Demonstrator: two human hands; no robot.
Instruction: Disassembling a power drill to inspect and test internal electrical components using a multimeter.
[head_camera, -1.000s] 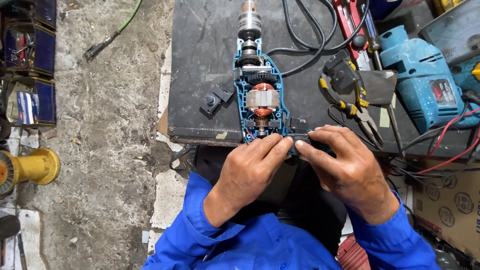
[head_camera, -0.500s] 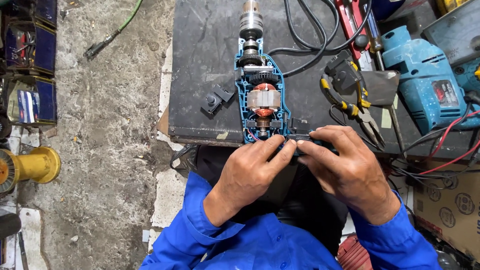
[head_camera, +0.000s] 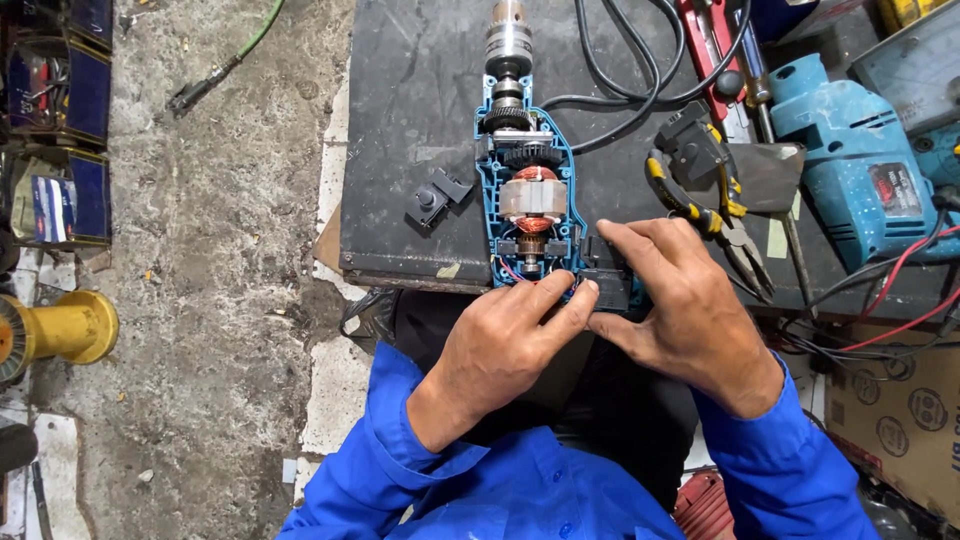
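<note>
An opened electric drill (head_camera: 527, 190) lies in the middle of the frame on a dark bench (head_camera: 410, 120), with its metal chuck pointing to the top edge. Its blue shell is open, so the gears and the copper motor part show inside. The left hand (head_camera: 500, 345) sits at the bottom end of the drill, with its fingers bent and pinched on the wires there. The right hand (head_camera: 680, 310) is just beside it, a little to the right, with its fingers curled around a small black switch part (head_camera: 610, 285) that touches the drill's bottom end. The two hands touch each other at the fingertips. A small black plastic piece (head_camera: 435, 198) lies on the bench just left of the drill. Pliers with yellow and black handles (head_camera: 700, 200) lie to the right of the drill, close above the right hand. A second blue drill (head_camera: 860, 180) lies at the upper right of the frame. A black cable (head_camera: 620, 80) curls near the top. A yellow object (head_camera: 65, 330) stands on the floor at the left edge.
</note>
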